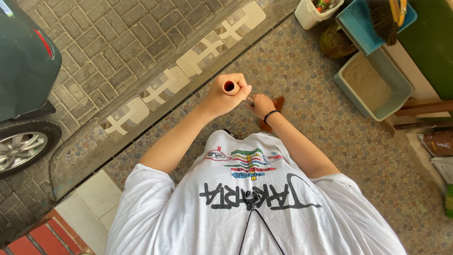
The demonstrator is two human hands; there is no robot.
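A dark green car (21, 56) fills the left edge, its wheel (21, 148) resting on grey paving bricks (108, 42), and a curving band of patterned tiles (188, 61) divides that paving from the pebbled floor (330, 141) where the person stands in a white printed T-shirt (245, 208). Along the right side sit two shallow trays: a pale green one holding sandy litter (373, 87) and a blue one (363, 26) with a dark brush head (384, 19) lying across it, next to a small white bin (311, 14) and a round brown coconut-like thing (335, 42). The left hand (226, 97) is wrapped in a fist around the top end of a broom handle (230, 86), an orange-tan tube seen end-on so its hollow mouth shows. The right hand (260, 105), with a black band (271, 114) at the wrist, is lower on the same stick and looks curled around it, though the fingers are mostly hidden. Just beyond that hand a reddish-brown bit (278, 101) peeks out, probably the broom's head, too hidden to be sure. The handle looks stiff, light and smooth, likely hollow plastic; two spaced hands, one capping the top, seem a sound way to hold it.
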